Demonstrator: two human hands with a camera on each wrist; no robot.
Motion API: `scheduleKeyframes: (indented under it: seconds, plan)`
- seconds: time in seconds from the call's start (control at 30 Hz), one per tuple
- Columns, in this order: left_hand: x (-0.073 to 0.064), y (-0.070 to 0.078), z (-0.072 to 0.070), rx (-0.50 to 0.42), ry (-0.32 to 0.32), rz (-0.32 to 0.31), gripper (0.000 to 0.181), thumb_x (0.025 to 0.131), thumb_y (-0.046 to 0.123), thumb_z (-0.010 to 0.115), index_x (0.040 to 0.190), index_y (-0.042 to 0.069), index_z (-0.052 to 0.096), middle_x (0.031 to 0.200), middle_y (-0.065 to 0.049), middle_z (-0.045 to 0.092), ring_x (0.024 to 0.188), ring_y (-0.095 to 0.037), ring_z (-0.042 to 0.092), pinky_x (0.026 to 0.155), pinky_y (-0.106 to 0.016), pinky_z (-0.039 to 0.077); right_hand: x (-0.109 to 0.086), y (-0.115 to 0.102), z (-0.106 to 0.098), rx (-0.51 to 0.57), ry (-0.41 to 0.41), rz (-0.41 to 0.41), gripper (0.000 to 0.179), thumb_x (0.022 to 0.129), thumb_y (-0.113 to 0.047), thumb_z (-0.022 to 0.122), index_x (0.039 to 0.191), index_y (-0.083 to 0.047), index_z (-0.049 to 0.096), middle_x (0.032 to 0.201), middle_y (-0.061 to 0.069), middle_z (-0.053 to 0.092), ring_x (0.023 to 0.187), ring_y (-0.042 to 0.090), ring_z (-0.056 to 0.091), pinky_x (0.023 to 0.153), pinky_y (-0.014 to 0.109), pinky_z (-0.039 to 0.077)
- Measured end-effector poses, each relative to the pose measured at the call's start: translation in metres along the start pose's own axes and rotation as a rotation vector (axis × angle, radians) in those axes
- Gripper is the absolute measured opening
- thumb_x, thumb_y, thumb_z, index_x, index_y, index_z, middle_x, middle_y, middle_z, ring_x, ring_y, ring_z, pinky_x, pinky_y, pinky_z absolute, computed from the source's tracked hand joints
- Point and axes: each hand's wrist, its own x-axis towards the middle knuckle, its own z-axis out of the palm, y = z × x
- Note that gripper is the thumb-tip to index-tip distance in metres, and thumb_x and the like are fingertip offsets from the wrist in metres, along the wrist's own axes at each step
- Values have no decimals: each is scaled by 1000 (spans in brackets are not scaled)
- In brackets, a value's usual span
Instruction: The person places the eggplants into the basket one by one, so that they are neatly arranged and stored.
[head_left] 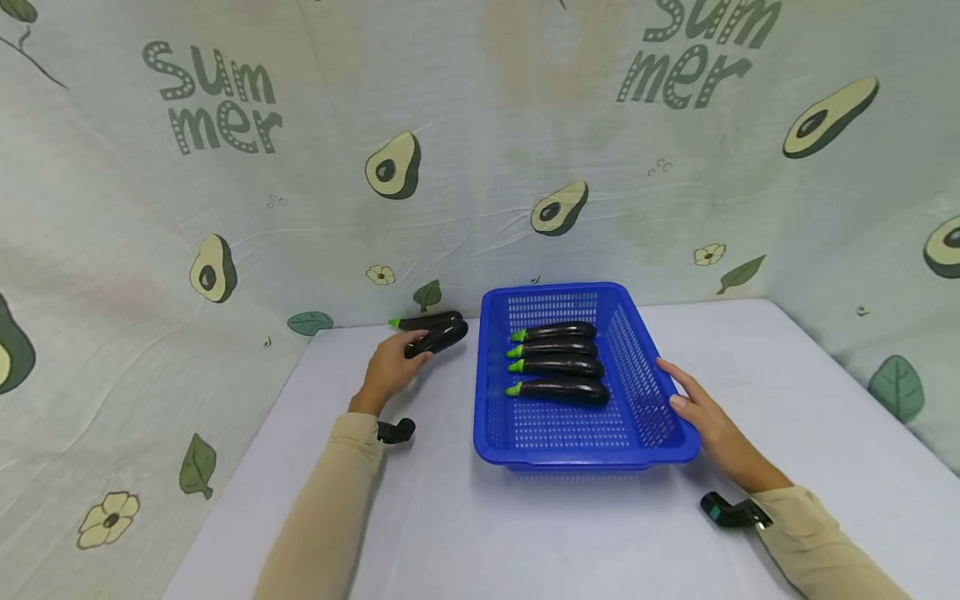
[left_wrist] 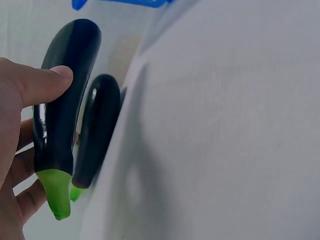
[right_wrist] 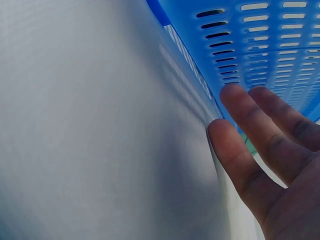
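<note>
My left hand [head_left: 390, 367] grips a dark, glossy eggplant [left_wrist: 67, 100], the thumb across its front and the other fingers behind. The green stem end points down in the left wrist view. Behind it, a second eggplant [head_left: 427, 322] lies at the table's back edge. My right hand [head_left: 708, 421] rests at the right rim of a blue plastic basket [head_left: 581, 457], thumb and forefinger at the edge. In the right wrist view, the other fingers [right_wrist: 240, 155] reach out fairly straight beside the slotted outer wall. Inside the basket, several eggplants [head_left: 562, 367] lie in a row, green stems to the left.
The table [head_left: 450, 533] has a pale cover. A cloth backdrop [head_left: 480, 150] with avocado prints and lettering hangs behind it and along both sides. The basket stands near the back, to the right of the two loose eggplants.
</note>
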Motion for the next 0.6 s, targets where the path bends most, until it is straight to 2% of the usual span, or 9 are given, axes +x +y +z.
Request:
scheduleKeyframes:
  seconds: [0.13,0.37,0.5,0.6]
  plan:
    - [-5,6,-1,-16,28,25,47,94,28,73,138,17,62,132,-12,63,121,-31,57,98,-52,45,0,1,-1,1,0,-5,57,108,-29,34,162,-26,15,165,21,4,142,58,12,100,82,15]
    - [-11,13,-6,-109,60,46,47,93,24,74,137,15,62,130,-13,64,116,-31,59,94,-49,50,0,5,0,17,-2,-15,57,109,-27,35,162,-25,15,165,20,4,142,56,11,102,80,13]
    - [-13,19,-8,-89,70,80,47,93,25,74,138,15,62,130,-13,64,114,-30,60,93,-48,51,1,4,0,10,-4,-16,57,109,-28,34,162,-26,15,165,19,4,142,56,11,101,81,14]
    - [-15,24,-9,-84,66,83,48,94,26,73,139,16,61,130,-12,64,113,-29,61,92,-48,51,1,4,-1,4,-3,-10,57,109,-29,34,162,-27,14,165,18,4,142,57,11,100,82,14]
